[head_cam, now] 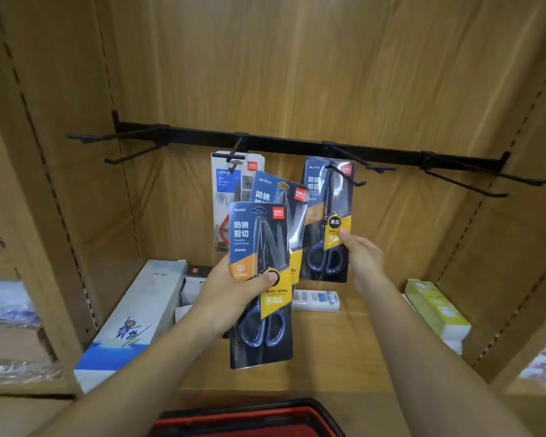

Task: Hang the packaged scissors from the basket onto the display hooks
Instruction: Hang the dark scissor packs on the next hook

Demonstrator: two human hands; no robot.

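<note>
My left hand [234, 298] grips two packaged scissors fanned out in front of the shelf: a front pack [259, 279] with blue handles and a second pack [284, 197] behind it. A third scissors pack [327, 216] hangs on a black hook [347, 175] of the rail [281, 143]. My right hand [361, 257] touches that hanging pack at its right edge, thumb on the yellow label. An HDMI cable pack [230, 190] hangs on the hook to the left. The red basket [249, 419] shows at the bottom edge.
Bare hooks stick out at the rail's left end [130, 152] and right end [473, 181]. On the wooden shelf below lie a long white-blue box [133, 320], a power strip [316, 299] and green-white boxes [435, 310].
</note>
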